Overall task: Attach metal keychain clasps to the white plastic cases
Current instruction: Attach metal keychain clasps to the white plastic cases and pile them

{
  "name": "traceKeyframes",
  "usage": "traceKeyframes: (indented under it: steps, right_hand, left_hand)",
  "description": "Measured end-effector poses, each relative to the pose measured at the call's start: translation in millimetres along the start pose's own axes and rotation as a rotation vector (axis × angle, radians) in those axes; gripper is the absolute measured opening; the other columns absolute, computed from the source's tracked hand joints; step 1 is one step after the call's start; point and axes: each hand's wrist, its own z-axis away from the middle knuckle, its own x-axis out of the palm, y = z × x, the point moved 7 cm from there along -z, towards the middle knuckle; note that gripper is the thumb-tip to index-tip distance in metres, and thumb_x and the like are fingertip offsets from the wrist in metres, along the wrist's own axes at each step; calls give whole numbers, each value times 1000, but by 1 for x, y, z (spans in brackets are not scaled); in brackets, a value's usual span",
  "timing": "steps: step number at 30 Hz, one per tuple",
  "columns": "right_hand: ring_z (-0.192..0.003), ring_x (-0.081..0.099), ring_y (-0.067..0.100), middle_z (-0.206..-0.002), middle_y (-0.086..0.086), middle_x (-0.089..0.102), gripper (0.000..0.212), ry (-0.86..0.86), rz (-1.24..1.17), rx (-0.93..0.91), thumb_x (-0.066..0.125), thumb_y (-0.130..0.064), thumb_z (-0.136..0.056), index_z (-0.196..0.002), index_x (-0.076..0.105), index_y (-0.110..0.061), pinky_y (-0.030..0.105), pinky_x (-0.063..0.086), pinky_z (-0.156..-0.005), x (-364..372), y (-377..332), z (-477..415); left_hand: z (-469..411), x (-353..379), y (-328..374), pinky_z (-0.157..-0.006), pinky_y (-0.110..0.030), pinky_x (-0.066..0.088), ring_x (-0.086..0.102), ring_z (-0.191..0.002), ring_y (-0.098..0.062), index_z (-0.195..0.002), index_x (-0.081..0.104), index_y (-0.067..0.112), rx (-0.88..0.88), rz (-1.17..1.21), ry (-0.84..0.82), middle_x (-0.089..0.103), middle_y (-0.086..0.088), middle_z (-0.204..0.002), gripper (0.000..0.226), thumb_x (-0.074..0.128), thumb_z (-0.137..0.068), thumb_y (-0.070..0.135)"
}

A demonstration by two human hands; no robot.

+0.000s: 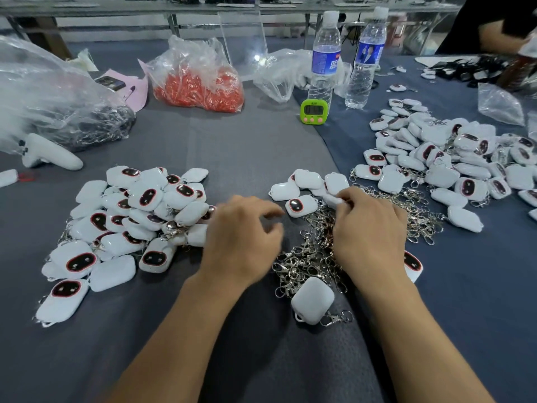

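White plastic cases (130, 222) with dark oval, red-rimmed windows lie heaped on the grey-clothed bench (232, 146), just left of the left hand (241, 239); several in this heap have clasps on them. A second heap of cases (465, 158) spreads over the far right of the bench, and a small group of cases (305, 181) lies just beyond the hands. Between the hands, and running under the right hand (369, 228), lies a tangled heap of silver metal keychain clasps (308, 257).

The right hand's fingers (347, 199) are curled and pinch a single white case (332, 200) over the far edge of the clasp heap. The left hand hovers above the bench with its fingers loosely bent and blurred; nothing shows in them.

Nearest the person, a face-down white case (312, 301) rests at the near edge of the clasps, with one clasp (338, 317) just beside its corner; whether they are joined cannot be told. Another case (412, 266) shows partly from under the right wrist.

Farther back stand a green digital timer (314, 111) and two clear water bottles (324, 62). To their left is a clear bag of orange pieces (197, 82). At the far left, a large clear bag holding dark items (72, 112) lies near a white handheld controller (49, 154). Another person's arm (499, 33) shows at the top right.
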Motion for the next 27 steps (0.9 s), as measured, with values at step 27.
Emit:
traceKeyframes:
  steps: [27]
  right_hand:
    - [-65, 69, 24, -80, 14, 69, 44, -404, -1477, 415, 62, 23, -78, -108, 62, -10, 30, 60, -65, 35, -28, 25]
  left_hand:
    - [4, 22, -13, -56, -11, 48, 69, -59, -7, -82, 77, 20, -367, 857, -44, 76, 2, -69, 17, 73, -88, 5]
